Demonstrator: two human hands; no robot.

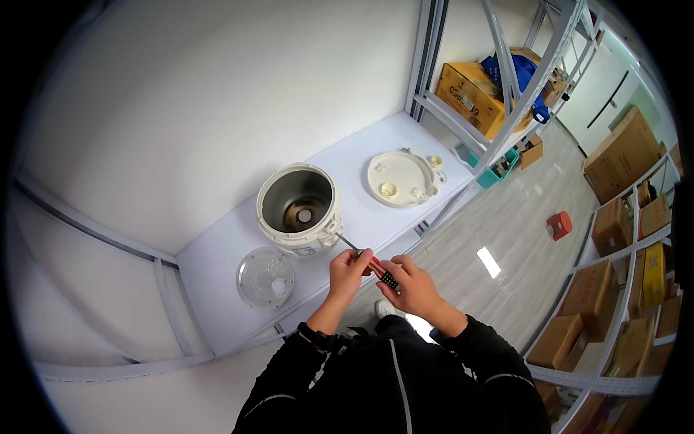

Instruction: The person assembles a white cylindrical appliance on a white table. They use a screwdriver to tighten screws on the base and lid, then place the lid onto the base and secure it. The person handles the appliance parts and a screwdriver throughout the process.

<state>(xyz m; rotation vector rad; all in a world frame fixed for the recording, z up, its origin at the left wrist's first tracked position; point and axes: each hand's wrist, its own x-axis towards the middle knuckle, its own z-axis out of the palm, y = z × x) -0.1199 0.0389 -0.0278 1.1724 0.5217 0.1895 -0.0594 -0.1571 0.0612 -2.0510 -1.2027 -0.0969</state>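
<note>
The person's left hand (347, 273) and right hand (416, 284) meet just off the front edge of the white table (361, 148), both on one screwdriver (379, 270) with a red and black handle. The left fingers are closed, thumb uppermost, around the front of the handle where the metal shaft comes out; the right fingers are bent around its rear end, thumb beneath. The shaft points away from the body, over the table's front edge, its tip at the front latch (331, 226) of a white rice cooker body (302, 239) (whether it touches, I cannot tell). That body stands upright and open about midway along the table, close to the back edge by the wall; inside, its grey chamber has a brownish floor around a silver round piece (305, 215). Toward the table's right end a round cream lid (396, 173) lies flat, with a small round cap (435, 161) just beside it, nearer the right edge. A clear round disc (253, 278) lies in the left half, near the front edge, in front of the cooker body. Past the table's right end stands a metal rack (463, 124) carrying a yellow-brown carton (473, 101), and a red stool (559, 225) is on the floor.
</note>
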